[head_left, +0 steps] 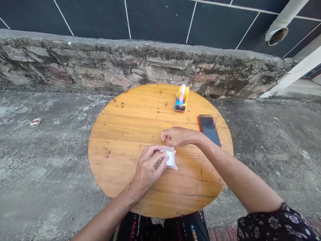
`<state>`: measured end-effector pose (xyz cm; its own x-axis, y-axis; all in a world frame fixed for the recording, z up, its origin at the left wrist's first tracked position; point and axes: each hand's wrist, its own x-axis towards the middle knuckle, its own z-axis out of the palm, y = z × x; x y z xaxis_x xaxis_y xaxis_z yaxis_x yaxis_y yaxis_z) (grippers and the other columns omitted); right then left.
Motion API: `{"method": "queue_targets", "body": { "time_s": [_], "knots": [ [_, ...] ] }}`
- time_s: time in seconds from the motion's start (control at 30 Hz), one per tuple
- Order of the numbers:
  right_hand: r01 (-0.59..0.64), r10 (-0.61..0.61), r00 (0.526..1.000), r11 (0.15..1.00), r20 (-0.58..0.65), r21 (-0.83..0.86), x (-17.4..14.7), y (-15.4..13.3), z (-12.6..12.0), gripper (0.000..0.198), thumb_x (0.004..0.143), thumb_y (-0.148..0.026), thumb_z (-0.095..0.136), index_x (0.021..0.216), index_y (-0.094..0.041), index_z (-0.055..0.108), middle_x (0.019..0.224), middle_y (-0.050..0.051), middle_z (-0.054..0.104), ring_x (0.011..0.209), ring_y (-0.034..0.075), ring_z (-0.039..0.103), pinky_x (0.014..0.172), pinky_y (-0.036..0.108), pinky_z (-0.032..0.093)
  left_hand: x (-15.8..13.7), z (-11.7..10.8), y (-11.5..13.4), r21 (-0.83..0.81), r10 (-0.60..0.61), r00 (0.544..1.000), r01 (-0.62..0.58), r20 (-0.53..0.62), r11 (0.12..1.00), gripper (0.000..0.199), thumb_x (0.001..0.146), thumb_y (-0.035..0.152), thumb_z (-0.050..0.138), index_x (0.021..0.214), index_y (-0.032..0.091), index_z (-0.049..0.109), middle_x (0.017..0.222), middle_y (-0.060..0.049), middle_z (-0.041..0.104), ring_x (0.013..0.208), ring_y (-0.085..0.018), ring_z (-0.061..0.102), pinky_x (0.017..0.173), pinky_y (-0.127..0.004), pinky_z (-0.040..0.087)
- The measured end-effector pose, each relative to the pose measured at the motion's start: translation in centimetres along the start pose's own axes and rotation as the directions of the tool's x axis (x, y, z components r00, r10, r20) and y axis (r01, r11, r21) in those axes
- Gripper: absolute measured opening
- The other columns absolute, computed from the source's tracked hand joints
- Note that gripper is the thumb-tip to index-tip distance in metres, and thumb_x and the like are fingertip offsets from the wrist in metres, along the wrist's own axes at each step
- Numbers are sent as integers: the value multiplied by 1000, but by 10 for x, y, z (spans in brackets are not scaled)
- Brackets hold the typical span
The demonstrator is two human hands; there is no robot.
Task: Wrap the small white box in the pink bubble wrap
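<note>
A small white item wrapped in translucent plastic, perhaps bubble wrap, forms a packet (171, 158) on the round wooden table. My left hand (147, 164) is closed on it from the left, thumb and fingers pressing its top and side. Just beyond the packet's far edge is my right hand (177, 135), its fingers curled in and the thumb bent toward them. Whatever those fingers hold, if anything, is hidden or too small to name. Farther back stands a yellow and blue tape dispenser (182, 98) with a roll of clear tape in it.
A red-edged phone (209, 129) lies near the right rim of the wooden table (120, 134), close to my right forearm. Behind the table runs a low stone ledge (100, 67) under a dark tiled wall. A crumpled small box (36, 121) lies on the concrete at left.
</note>
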<state>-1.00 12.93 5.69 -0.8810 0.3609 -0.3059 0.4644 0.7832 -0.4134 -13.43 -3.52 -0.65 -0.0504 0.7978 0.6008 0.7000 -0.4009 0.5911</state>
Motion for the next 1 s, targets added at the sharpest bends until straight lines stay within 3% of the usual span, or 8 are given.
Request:
{"method": "queue_targets", "body": {
  "time_s": [0.2,0.4,0.67,1.0],
  "knots": [
    [76,-67,989,995,-134,66,-3,4,5,27,73,-4,48,86,-17,67,84,2,70,71,12,56,62,21,36,-1,2,0,4,-1,1000,1,-7,1000,14,83,13,60,95,18,65,99,-8,58,88,-18,57,76,-34,50],
    [111,-76,971,983,-228,144,-8,2,8,24,75,-6,50,91,-15,66,82,2,67,71,12,56,65,22,38,-1,2,3,21,-12,1000,12,1,1000,17,82,14,60,97,19,65,99,-8,57,87,-18,58,77,-33,51],
    [84,-42,975,979,-219,187,-22,-20,2,25,77,-4,52,96,-15,62,82,1,67,70,11,56,64,21,37,-2,3,4,6,-23,1000,23,-22,1000,16,82,14,61,97,19,65,101,-8,55,92,-18,58,79,-33,52],
    [65,-32,975,987,-219,146,-31,-34,4,27,78,-5,52,99,-17,63,82,1,69,73,12,59,66,22,38,-3,1,7,-13,-114,993,115,39,993,17,84,18,61,100,19,62,103,-7,57,99,-19,58,85,-34,50]
  ]
}}
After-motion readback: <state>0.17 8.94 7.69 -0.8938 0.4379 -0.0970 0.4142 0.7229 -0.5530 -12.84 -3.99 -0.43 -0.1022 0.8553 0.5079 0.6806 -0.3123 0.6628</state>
